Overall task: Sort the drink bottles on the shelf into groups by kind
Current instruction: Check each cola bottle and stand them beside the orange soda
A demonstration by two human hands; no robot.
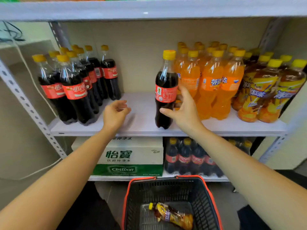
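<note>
Right hand (184,112) wraps thumb and fingers round a lone cola bottle (166,90) standing upright on the shelf (142,110), just beside the orange soda bottles (211,83) and well apart from the cola group (74,87) at the left. Left hand (115,113) hovers above the shelf, fingers loosely curled, holding nothing.

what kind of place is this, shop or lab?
Probably a small shop or stockroom: a metal rack shelf stocked with cola bottles, orange soda bottles and iced tea bottles, a Cestbon water carton below, and a shopping basket on the floor.
</note>
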